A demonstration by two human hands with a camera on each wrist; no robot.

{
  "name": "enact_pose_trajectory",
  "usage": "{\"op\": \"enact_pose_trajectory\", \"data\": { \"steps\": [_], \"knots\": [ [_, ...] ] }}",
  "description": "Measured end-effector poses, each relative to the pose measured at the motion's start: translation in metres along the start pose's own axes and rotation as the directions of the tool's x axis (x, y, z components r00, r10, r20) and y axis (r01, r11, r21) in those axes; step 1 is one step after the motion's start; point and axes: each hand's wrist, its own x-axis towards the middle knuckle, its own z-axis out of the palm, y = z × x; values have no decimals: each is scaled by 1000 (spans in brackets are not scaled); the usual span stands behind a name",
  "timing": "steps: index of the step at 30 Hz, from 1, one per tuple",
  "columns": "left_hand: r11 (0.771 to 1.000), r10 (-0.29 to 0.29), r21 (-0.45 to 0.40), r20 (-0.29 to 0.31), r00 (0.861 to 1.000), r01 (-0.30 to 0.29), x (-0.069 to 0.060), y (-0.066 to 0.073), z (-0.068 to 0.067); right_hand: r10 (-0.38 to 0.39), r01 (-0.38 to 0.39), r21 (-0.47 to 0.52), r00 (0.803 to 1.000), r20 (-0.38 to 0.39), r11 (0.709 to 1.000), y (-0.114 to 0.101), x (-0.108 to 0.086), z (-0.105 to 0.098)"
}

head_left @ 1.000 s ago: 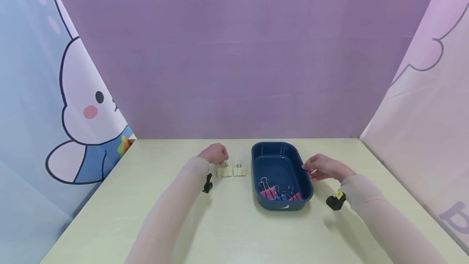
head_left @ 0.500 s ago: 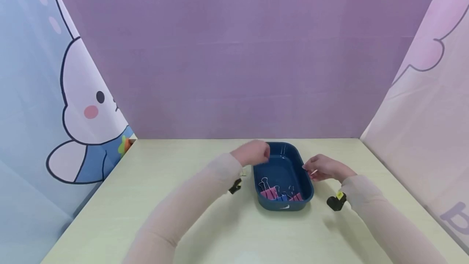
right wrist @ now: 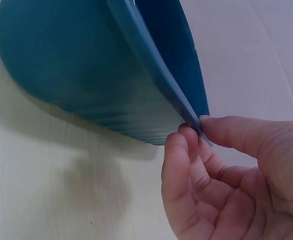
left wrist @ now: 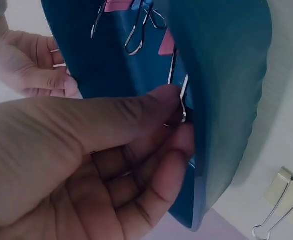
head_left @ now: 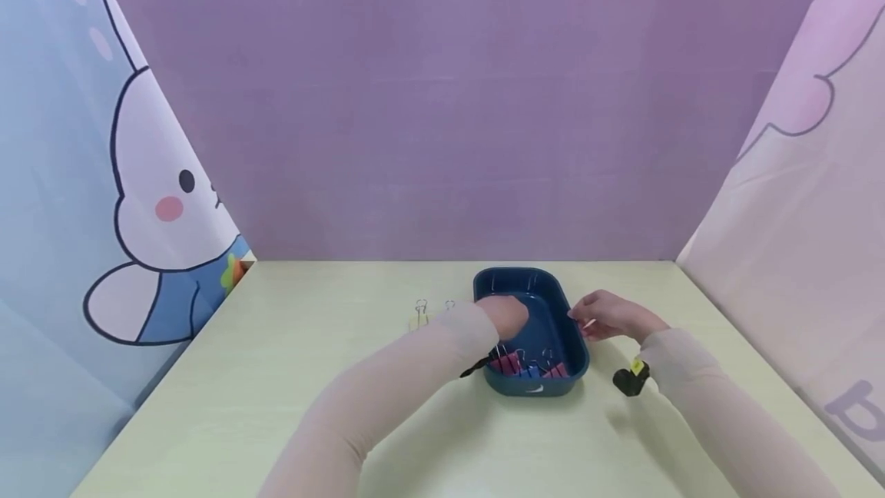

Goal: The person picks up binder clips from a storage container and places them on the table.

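Note:
My left hand (head_left: pixel 505 317) is down inside a dark blue plastic bin (head_left: pixel 508 386). Its thumb and a finger pinch the wire handle of a pink binder clip (left wrist: pixel 167 44), which hangs towards the bin's near end. Close by in the bin lie another pink binder clip (head_left: pixel 556 370) and a blue binder clip (head_left: pixel 531 372). At the bin's right side my right hand (head_left: pixel 611 315) pinches the rim (right wrist: pixel 179 102) between thumb and fingers. Two pale yellow binder clips stand left of the bin; one pale clip (left wrist: pixel 279 192) shows in the left wrist view, partly cut off.
The pale wooden table (head_left: pixel 332 290) carries the bin right of its middle. A purple panel (head_left: pixel 449 98) rises behind it. Patterned cloths hang at the left (head_left: pixel 41 252) and right (head_left: pixel 816 252). My left forearm partly covers the pale yellow clips.
My left hand has left the pale yellow clips, crossed to the right and dropped into the bin, where it pinches a pink clip's handle. The right hand keeps its hold on the rim.

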Motion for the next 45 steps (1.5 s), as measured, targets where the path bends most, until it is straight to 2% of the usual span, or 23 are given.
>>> {"op": "enact_pose_trajectory", "data": {
  "steps": [5,7,10,12,14,18,20,21,25,29,30,33,35,40,43,45],
  "knots": [
    [996,-25,-87,62,998,31,2,-8,-7,-2,2,-16,1000,-11,1000,-1,1,1],
    [989,-35,-144,69,997,44,3,-14,-13,-1,1,-22,1000,-15,1000,-2,0,1],
    [971,-30,-236,37,999,38,-1,-30,-24,2,-2,-25,1000,-19,1000,-3,-1,2],
    [949,-24,-315,-7,1000,20,-6,-46,-32,2,-2,-25,1000,-17,1000,-4,-2,2],
    [917,-24,-399,-53,998,0,-13,-65,-39,0,-1,-28,1000,-16,1000,-5,-3,3],
    [830,-97,-557,-110,989,19,-26,-107,-46,6,-6,-25,1000,-16,1000,-4,-2,3],
    [797,-144,-603,-124,982,41,-32,-128,-46,13,-14,-20,1000,-20,1000,-3,-2,2],
    [789,-162,-612,-127,979,51,-34,-138,-45,17,-18,-22,1000,-24,1000,-2,-1,2],
    [783,-218,-614,-118,969,101,-45,-170,-37,22,-23,-33,999,-32,999,0,-2,1],
    [774,-276,-605,-59,959,185,-55,-188,-22,19,-20,-37,999,-29,999,0,-3,2],
    [770,-292,-603,-39,956,211,-57,-190,-18,19,-20,-35,999,-29,999,0,-3,2],
    [783,-311,-565,11,950,263,-61,-193,-5,18,-19,-32,999,-33,999,-1,-4,2],
    [781,-321,-553,44,946,291,-62,-193,5,22,-23,-27,999,-38,999,-1,-4,3],
    [760,-352,-538,130,927,364,-59,-193,29,23,-24,-26,999,-42,999,-4,-5,5],
    [773,-347,-510,156,925,376,-56,-193,40,22,-23,-39,999,-44,999,-5,-5,6],
    [766,-343,-519,168,924,379,-54,-192,45,22,-24,-45,999,-44,999,-5,-5,6]
  ]
}}
